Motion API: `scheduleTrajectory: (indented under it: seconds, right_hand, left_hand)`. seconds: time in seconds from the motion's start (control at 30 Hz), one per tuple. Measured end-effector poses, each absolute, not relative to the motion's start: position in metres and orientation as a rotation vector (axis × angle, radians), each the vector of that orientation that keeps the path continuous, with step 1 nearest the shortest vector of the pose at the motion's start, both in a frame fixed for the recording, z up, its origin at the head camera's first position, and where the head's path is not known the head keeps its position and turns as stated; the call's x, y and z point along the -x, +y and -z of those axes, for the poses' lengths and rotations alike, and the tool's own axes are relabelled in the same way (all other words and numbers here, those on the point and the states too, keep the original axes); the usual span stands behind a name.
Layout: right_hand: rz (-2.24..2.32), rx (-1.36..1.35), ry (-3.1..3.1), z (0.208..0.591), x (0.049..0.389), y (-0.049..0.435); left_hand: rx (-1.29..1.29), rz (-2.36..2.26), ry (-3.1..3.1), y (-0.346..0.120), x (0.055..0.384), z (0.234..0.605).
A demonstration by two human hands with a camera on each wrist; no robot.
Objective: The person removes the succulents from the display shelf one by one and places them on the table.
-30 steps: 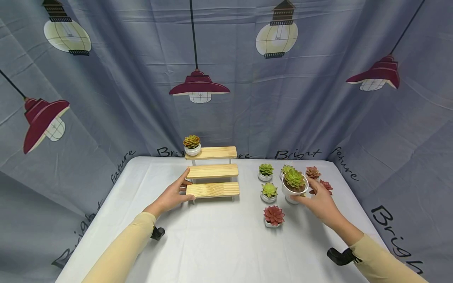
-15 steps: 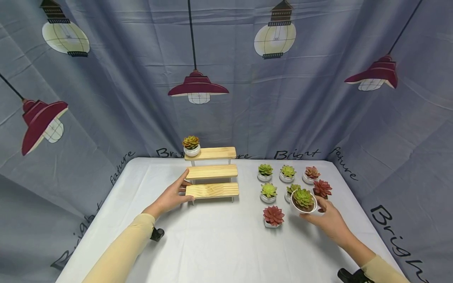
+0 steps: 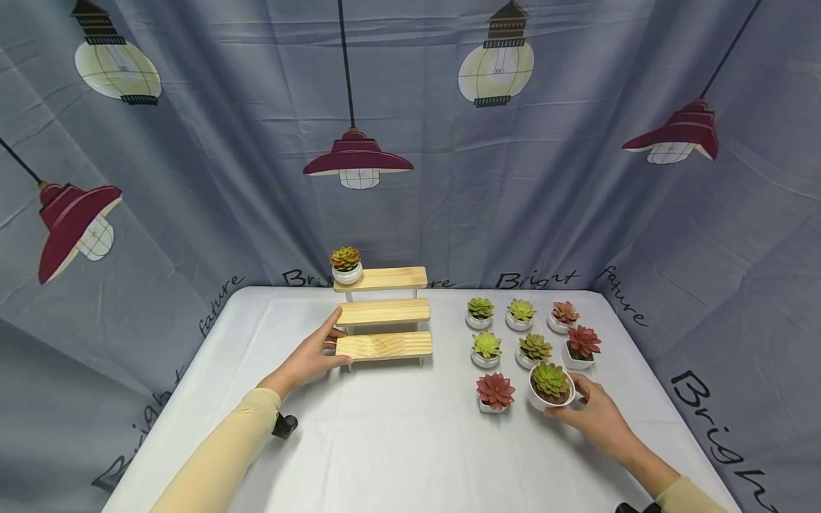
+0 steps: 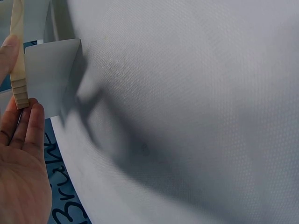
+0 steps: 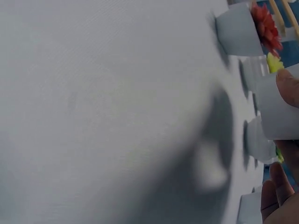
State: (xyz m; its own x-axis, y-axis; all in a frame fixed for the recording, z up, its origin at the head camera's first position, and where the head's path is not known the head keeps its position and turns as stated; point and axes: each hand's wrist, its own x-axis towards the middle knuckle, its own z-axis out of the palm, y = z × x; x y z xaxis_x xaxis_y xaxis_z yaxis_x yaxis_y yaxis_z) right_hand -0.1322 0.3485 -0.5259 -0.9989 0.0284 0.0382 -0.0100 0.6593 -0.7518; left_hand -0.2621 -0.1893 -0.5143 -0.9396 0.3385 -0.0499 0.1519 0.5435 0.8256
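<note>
My left hand [image 3: 312, 358] holds the left ends of a three-tier wooden display stand [image 3: 385, 345], thumb at the lowest board and fingers behind. In the left wrist view, the thumb and fingers lie about a board's end [image 4: 19, 88]. My right hand [image 3: 598, 415] grips a white round pot with a green succulent [image 3: 550, 382] by its right side. The right wrist view shows that white pot [image 5: 280, 107] from the side, apart from its shadow on the cloth. A potted orange-yellow succulent [image 3: 346, 263] stands on the top board's left end.
Right of the stand are several small potted succulents on the white table [image 3: 398, 442]: a red one [image 3: 495, 393] in front, green ones [image 3: 486, 349] behind it, another red one [image 3: 581, 345] and a brownish-red one [image 3: 564, 315] at right. A grey-blue printed curtain [image 3: 410, 214] surrounds the table.
The right hand has brought the potted green succulent toward the front and slightly right, away from the other pots, which now show more fully. The left hand has stayed on the stand.
</note>
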Motion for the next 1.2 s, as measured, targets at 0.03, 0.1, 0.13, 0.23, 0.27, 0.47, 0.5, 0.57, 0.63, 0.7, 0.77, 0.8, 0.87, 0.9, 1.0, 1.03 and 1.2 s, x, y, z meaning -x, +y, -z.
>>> scheduleTrajectory:
  seconds: [0.03, 0.1, 0.13, 0.23, 0.27, 0.47, 0.5, 0.57, 0.63, 0.7, 0.77, 0.8, 0.87, 0.9, 1.0, 1.03, 1.2]
  right_hand:
    - [-1.274, 0.024, -2.826, 0.527, 0.132, 0.349]
    - [-1.265, 0.042, -2.835, 0.53, 0.131, 0.349]
    - [-1.268, 0.047, -2.836, 0.531, 0.131, 0.349]
    - [-1.274, 0.049, -2.837, 0.535, 0.132, 0.35]
    - [-1.278, 0.052, -2.837, 0.536, 0.132, 0.35]
    - [-1.308, 0.084, -2.854, 0.542, 0.133, 0.351]
    - [-1.314, 0.09, -2.856, 0.543, 0.133, 0.351]
    - [-1.332, 0.096, -2.859, 0.544, 0.133, 0.352]
    - [-1.349, 0.102, -2.861, 0.545, 0.134, 0.352]
    - [-1.372, 0.095, -2.858, 0.546, 0.134, 0.353]
    - [-1.382, 0.091, -2.857, 0.548, 0.135, 0.353]
    - [-1.385, 0.087, -2.855, 0.549, 0.135, 0.353]
    - [-1.386, 0.081, -2.854, 0.55, 0.135, 0.353]
    - [-1.392, 0.079, -2.851, 0.551, 0.135, 0.353]
    - [-1.412, 0.077, -2.846, 0.552, 0.136, 0.354]
    - [-1.419, 0.078, -2.847, 0.552, 0.136, 0.354]
    - [-1.445, 0.099, -2.862, 0.554, 0.137, 0.355]
  left_hand:
    - [-0.412, -1.347, 2.579, -0.189, 0.262, 0.514]
    - [-0.419, -1.343, 2.585, -0.19, 0.262, 0.514]
    - [-0.422, -1.342, 2.586, -0.19, 0.262, 0.514]
    - [-0.434, -1.337, 2.592, -0.19, 0.262, 0.514]
    - [-0.426, -1.339, 2.591, -0.19, 0.262, 0.514]
    - [-0.417, -1.347, 2.583, -0.189, 0.263, 0.514]
    - [-0.421, -1.347, 2.583, -0.189, 0.263, 0.514]
    - [-0.428, -1.346, 2.586, -0.188, 0.263, 0.514]
    - [-0.43, -1.346, 2.587, -0.188, 0.263, 0.514]
    - [-0.428, -1.348, 2.586, -0.189, 0.263, 0.514]
    - [-0.426, -1.351, 2.583, -0.189, 0.263, 0.515]
    - [-0.425, -1.35, 2.583, -0.189, 0.263, 0.515]
    - [-0.424, -1.35, 2.583, -0.189, 0.263, 0.515]
    - [-0.425, -1.35, 2.583, -0.189, 0.263, 0.515]
    - [-0.429, -1.35, 2.581, -0.189, 0.263, 0.515]
    - [-0.428, -1.352, 2.578, -0.189, 0.263, 0.514]
    - [-0.426, -1.353, 2.572, -0.189, 0.263, 0.514]
